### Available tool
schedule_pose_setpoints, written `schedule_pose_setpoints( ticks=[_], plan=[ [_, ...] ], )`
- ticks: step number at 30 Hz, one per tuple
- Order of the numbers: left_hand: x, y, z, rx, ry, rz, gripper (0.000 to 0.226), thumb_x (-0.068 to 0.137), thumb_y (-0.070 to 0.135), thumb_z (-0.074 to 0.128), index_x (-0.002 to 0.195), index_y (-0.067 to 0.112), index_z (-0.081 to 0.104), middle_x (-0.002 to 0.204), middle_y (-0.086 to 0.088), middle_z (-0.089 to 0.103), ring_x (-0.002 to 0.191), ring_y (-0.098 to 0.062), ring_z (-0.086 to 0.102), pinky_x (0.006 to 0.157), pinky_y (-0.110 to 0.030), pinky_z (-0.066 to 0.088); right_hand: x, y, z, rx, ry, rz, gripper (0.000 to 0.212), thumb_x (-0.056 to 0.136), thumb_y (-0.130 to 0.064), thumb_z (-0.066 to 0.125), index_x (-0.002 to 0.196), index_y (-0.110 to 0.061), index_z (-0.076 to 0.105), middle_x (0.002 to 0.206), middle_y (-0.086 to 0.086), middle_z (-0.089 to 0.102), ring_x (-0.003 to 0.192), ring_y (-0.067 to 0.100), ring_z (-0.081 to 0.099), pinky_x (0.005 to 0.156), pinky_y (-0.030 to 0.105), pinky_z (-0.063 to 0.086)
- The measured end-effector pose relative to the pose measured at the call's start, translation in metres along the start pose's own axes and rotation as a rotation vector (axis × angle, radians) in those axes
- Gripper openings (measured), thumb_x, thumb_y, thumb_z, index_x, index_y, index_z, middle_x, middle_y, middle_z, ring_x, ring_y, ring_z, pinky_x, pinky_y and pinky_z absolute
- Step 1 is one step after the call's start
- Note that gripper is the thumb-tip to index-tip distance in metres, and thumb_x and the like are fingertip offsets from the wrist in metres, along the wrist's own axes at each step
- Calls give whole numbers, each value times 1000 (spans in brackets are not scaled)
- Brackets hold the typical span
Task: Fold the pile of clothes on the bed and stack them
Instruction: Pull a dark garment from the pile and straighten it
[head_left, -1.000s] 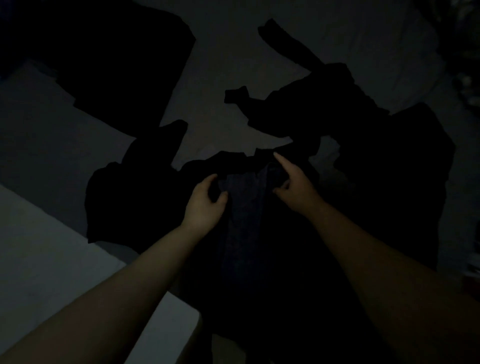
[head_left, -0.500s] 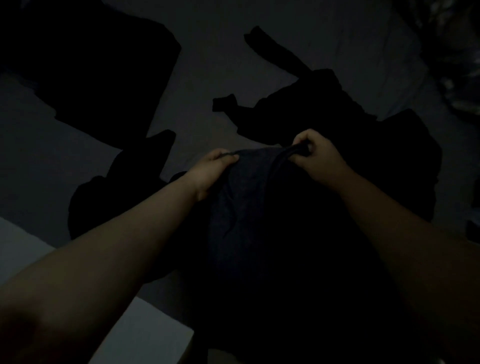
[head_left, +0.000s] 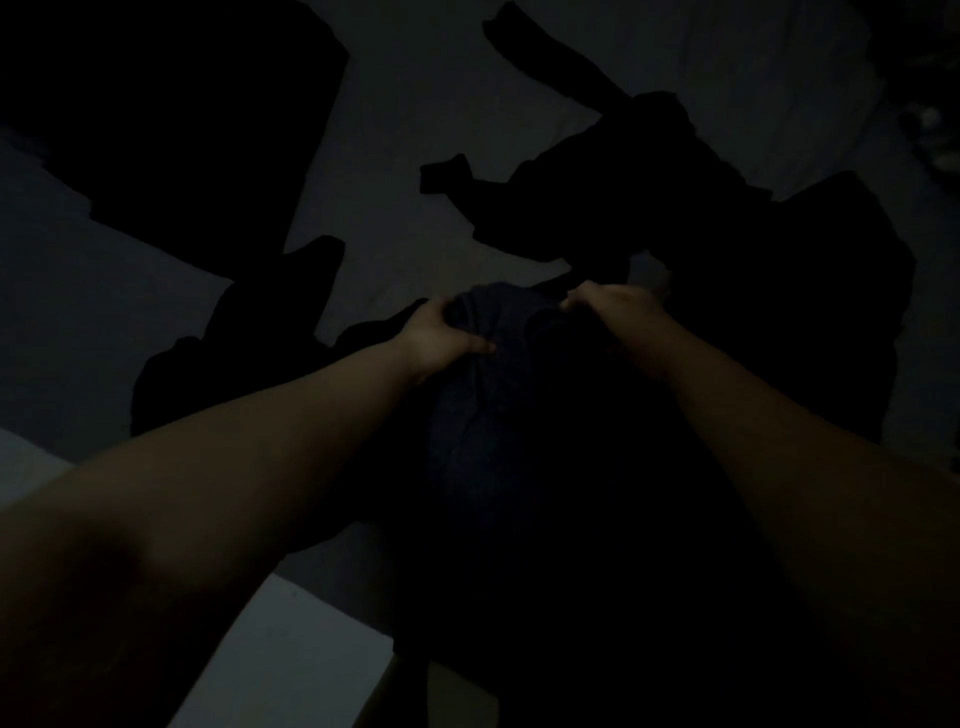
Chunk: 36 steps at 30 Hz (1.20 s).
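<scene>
The room is very dim. My left hand (head_left: 441, 338) is closed on a bunch of the dark blue garment (head_left: 493, 415), fingers and thumb pinching gathered cloth at its upper left. My right hand (head_left: 618, 312) is curled tight over the garment's top edge on the other side, knuckles up. The two hands are near each other with a hump of cloth between them. The garment hangs from both grips down toward me, over the near edge of the bed (head_left: 405, 156), its lower part lost in darkness.

Beyond my hands, the rest of the clothes lie spread on the pale sheet: a black heap (head_left: 597, 197) toward the far right, with a long strip reaching to the far edge; another dark piece (head_left: 234, 353) just left of my left forearm; and a broad black piece (head_left: 182, 130) in the far left corner. What kinds of clothes they are I cannot tell.
</scene>
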<state>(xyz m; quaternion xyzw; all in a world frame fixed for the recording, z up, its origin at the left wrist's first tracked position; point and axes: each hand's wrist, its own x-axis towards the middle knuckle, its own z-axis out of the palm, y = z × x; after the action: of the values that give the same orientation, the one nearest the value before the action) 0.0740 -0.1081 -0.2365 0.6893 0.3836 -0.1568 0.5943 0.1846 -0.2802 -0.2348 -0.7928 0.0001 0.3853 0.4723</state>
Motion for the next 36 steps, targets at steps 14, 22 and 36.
schedule_pose_setpoints(
  ticks=[14,22,36],
  plan=[
    [-100,-34,-14,762,180,658,20,76,20,62,96,15,64,88,-4,55,85,-26,55,73,-35,47,-117,26,-8,-476,6,-509,28,68,8,64,90,-9,65,91,3,55,86,17,53,73,16,41],
    [-123,-72,3,1142,315,680,64,50,34,82,97,18,43,81,-5,55,70,-26,55,61,-28,33,-150,93,22,-951,194,-1111,19,80,-17,41,98,-15,47,87,3,44,75,18,37,64,30,25],
    [-105,-83,4,982,398,583,57,82,51,42,125,16,53,122,-8,52,114,-28,45,90,-39,37,-105,90,22,-733,110,-581,45,85,-31,65,123,-8,59,120,15,58,112,33,54,94,39,43]
  ],
)
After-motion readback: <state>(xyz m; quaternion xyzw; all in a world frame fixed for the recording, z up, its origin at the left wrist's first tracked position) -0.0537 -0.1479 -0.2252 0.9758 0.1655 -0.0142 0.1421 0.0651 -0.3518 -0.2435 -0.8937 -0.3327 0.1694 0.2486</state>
